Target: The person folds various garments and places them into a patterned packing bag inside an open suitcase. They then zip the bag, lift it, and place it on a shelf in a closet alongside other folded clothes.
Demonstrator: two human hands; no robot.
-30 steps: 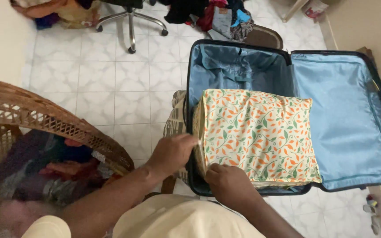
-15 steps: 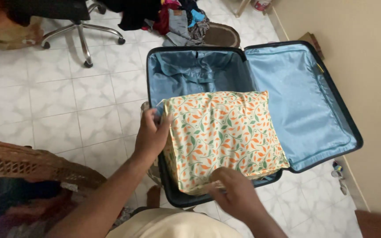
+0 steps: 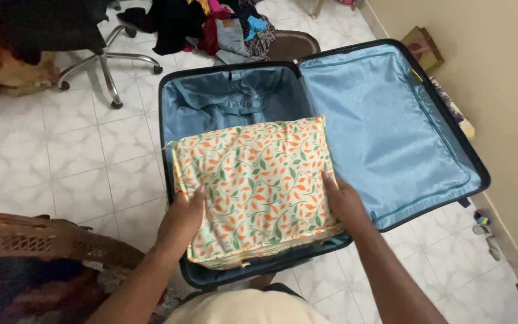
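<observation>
**Open suitcase with one leaf-print cushion, two hands on it**

One suitcase (image 3: 391, 138), hard-shelled, dark outside, lined in light blue, lying open on the white tiled floor (image 3: 79, 156). Two halves: the deeper half on the left, the flat zipped lid half on the right, near the beige wall (image 3: 499, 78).

One cushion (image 3: 253, 186), cream with an orange and green leaf print, lying flat in the near part of the left half, its near edge over the suitcase rim.

Two hands, both the person's own. Left hand (image 3: 182, 219) is laid against the cushion's left near side, fingers curled onto the fabric. Right hand (image 3: 344, 201) grips the cushion's right edge, fingers over the top. Each hand grasps the cushion; neither is free.

One wicker basket (image 3: 43, 240), lower left, with dark clothing inside. One office chair (image 3: 100, 54), upper left, its chrome star base showing. One heap of clothes (image 3: 223, 24) on the floor behind the suitcase. One brown mat (image 3: 292, 45) beside that heap.

Change from half a second before: the right hand was at the cushion's near bottom corner and now sits on the right edge; the left hand has dropped from the upper left corner to the lower left side. The cushion lies flatter and squarer in the case. The basket fills less of the view than a second ago.
</observation>
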